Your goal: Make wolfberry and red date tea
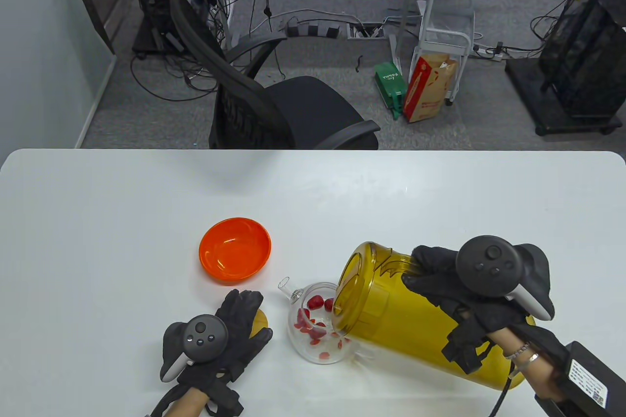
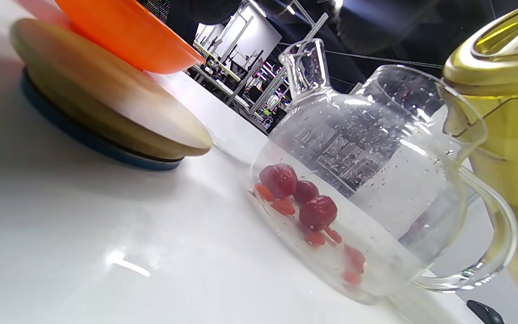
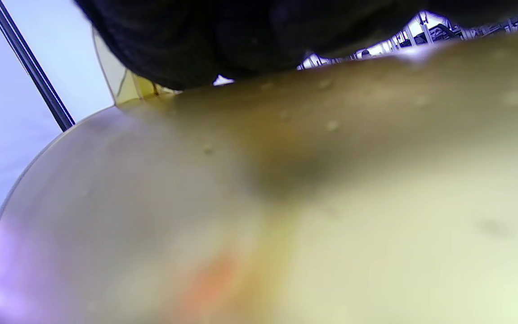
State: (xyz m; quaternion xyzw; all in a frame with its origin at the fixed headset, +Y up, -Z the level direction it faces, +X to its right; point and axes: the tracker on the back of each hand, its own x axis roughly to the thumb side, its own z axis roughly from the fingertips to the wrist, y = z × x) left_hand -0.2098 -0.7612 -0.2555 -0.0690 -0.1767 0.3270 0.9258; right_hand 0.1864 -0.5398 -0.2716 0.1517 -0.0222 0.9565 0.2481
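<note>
Yellow translucent plastic jug (image 1: 406, 319), cylindrical, tipped on side near worktop (image 1: 98, 221) front-right corner; right hand (image 1: 464, 290) grips its handle, fingers wrapped. Jug mouth over rim of round clear glass teapot (image 1: 320, 324), which holds wrinkled red dates (image 2: 318, 211) and small orange wolfberries (image 2: 283, 206). Left hand (image 1: 230, 334) lies flat, fingers spread, on wooden lid (image 2: 106, 103). Glossy orange bowl (image 1: 234, 250) just behind lid. Left wrist view alone shows droplets on glass, lid's blue underside. Right wrist view: blurred jug wall fills frame.
</note>
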